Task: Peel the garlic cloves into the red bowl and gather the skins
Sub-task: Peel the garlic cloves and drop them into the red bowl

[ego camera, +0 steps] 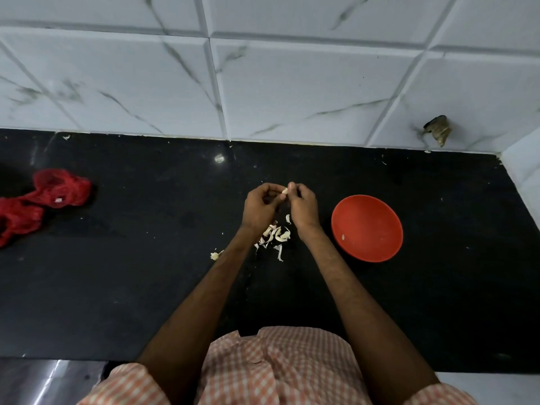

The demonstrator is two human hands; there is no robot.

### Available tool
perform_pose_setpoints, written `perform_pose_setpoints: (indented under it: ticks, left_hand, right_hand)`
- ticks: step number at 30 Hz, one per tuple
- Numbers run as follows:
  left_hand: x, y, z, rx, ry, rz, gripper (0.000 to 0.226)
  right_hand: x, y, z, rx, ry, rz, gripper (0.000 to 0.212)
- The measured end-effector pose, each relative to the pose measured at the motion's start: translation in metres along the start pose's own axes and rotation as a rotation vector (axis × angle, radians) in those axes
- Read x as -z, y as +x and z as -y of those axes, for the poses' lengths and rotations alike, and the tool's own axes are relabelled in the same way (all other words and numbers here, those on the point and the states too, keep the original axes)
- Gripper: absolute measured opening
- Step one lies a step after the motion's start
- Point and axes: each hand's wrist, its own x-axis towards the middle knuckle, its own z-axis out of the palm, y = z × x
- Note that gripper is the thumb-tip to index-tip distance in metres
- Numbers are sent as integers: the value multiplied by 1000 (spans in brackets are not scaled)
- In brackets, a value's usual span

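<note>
The black table [146, 287] carries all working items. A red mesh bag [43, 200] lies well apart at the far left (not needed for this step). The red bowl [371, 217] sits just right of the right wrist and holds one small pale piece [343, 237], apparently a peeled clove. The left hand [258, 207] and right hand [302, 207] meet above the table, the fingertips of both curled and pinching a single garlic clove [285, 190]. Between the wrists lies a loose pile [276, 233] of skins and cloves; the two cannot be told apart reliably.

Step in hand: stripping this clove. Recommended procedure: steady the clove with one hand and lift the skin edge with a nail of the other. Work directly over the pile so loosened skins drop together. Judged progress: early.
</note>
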Motion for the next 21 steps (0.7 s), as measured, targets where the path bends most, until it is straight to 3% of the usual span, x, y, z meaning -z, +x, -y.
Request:
perform_pose_setpoints:
  ticks: [3, 8, 13, 21]
  left_hand:
    - [3, 0, 0, 45, -94, 8, 11]
    - [5, -2, -2, 95, -117, 17, 17]
    - [6, 0, 0, 54, -33, 25, 16]
    - [3, -3, -4, 156, -25, 73, 20]
  right_hand:
    - [3, -4, 11, -124, 204, 114, 26]
    - [4, -4, 9, -122, 275, 145, 27]
    - [4, -1, 5, -120, 232, 108, 28]
    - [1, 2, -1, 26, 12, 55, 25]
